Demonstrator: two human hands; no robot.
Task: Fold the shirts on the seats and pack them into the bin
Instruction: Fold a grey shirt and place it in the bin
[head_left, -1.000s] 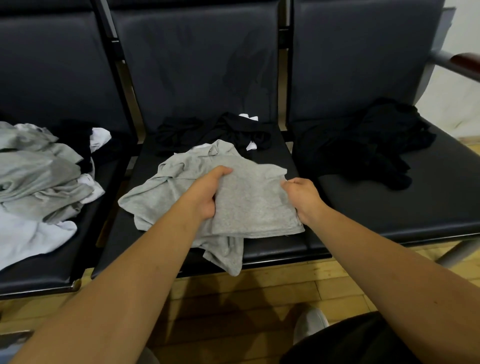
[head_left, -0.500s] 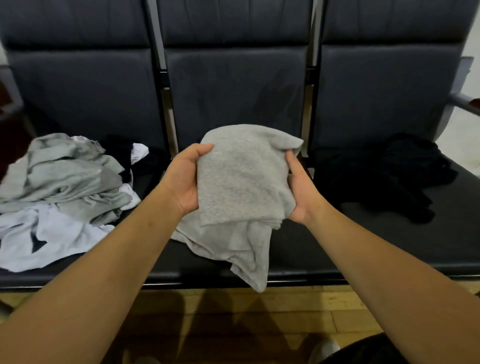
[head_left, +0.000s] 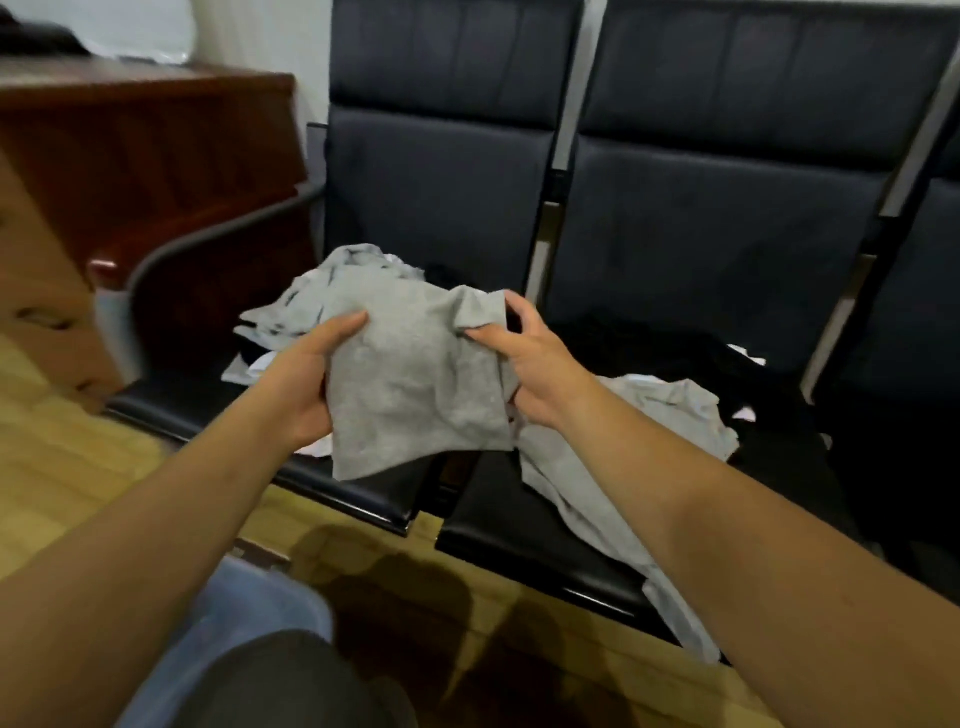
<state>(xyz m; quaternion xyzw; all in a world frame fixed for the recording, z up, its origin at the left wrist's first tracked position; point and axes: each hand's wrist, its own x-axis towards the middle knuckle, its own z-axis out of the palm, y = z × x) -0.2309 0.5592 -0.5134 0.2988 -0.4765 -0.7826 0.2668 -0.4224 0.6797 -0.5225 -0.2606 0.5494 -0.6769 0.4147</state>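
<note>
The folded grey cotton shirt (head_left: 415, 374) is now held low over the front edge of the black padded end seat (head_left: 363, 483), no longer raised before the middle backrest. The left hand (head_left: 306, 379) grips its left edge, thumb on top. The right hand (head_left: 524, 364), earlier flat against the side, now pinches the top corner, its other fingers spread apart. A brown wooden cabinet (head_left: 156, 156) has come into view.

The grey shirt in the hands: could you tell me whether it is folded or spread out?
Roughly folded: the grey shirt is a compact doubled panel, with the left hand gripping one side and the right hand pinching a top corner.
</note>
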